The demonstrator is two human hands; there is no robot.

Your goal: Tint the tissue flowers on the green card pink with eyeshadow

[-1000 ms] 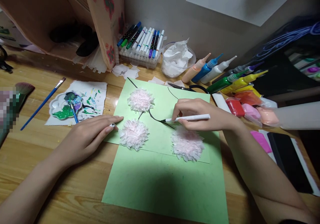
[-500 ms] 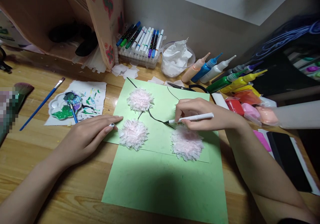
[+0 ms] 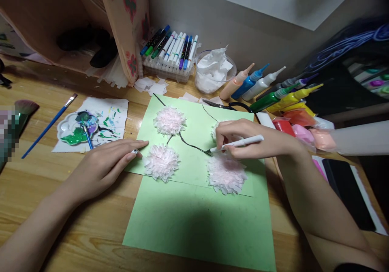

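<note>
A green paper sheet (image 3: 197, 223) lies on the wooden table with pale pink tissue flowers glued to it: one at the top (image 3: 169, 120), one at the left (image 3: 161, 162), one at the right (image 3: 226, 174). My right hand (image 3: 243, 138) is closed on a white marker (image 3: 240, 143), its tip on a black stem line (image 3: 193, 144) just above the right flower. My left hand (image 3: 106, 166) lies flat on the sheet's left edge, fingers stretched out, with a small pen cap tucked under them.
A paint palette (image 3: 77, 127) with a brush rests on a spattered paper at left, beside a blue brush (image 3: 48, 126). Behind the sheet stand a marker box (image 3: 170, 57), a bowl of tissue (image 3: 214, 71), scissors (image 3: 227, 106) and paint bottles (image 3: 267, 89). Clay packs (image 3: 294, 130) lie at right.
My right hand has drawn the marker tip to the right along the black line, toward the right flower. My left hand has stayed put.
</note>
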